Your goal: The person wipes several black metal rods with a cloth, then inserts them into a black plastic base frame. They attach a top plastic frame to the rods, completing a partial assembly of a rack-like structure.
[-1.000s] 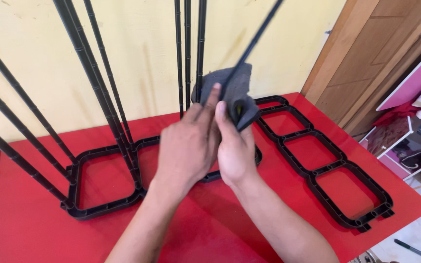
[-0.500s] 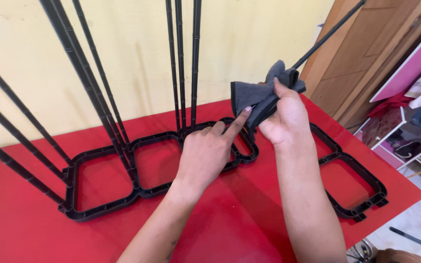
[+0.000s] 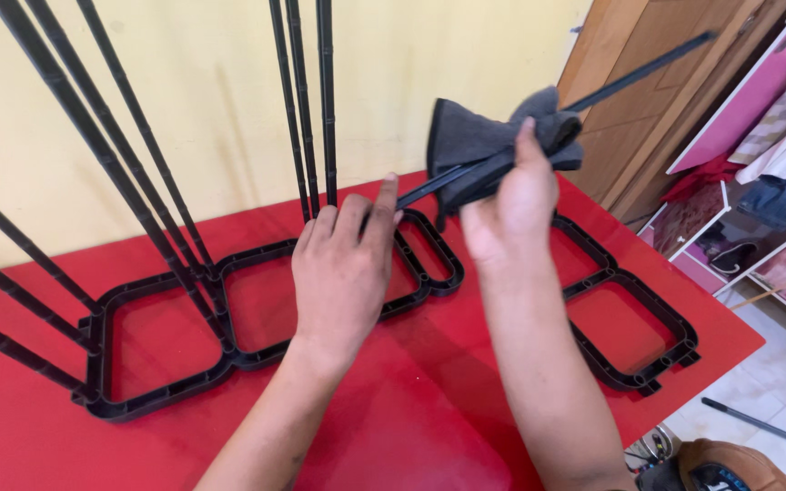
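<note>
Gripping grey cloth (image 3: 493, 145) around black rod (image 3: 634, 75): right hand (image 3: 507, 205) fingers closed.

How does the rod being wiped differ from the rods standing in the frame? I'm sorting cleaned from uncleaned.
The wiped rod slants, held by the hands, a grey cloth around it; the standing rods rise near upright from the black frame, bare and untouched. Both are thin, black and ridged.

One head-worn camera looks steeply down, close over the red table (image 3: 429, 418).
</note>
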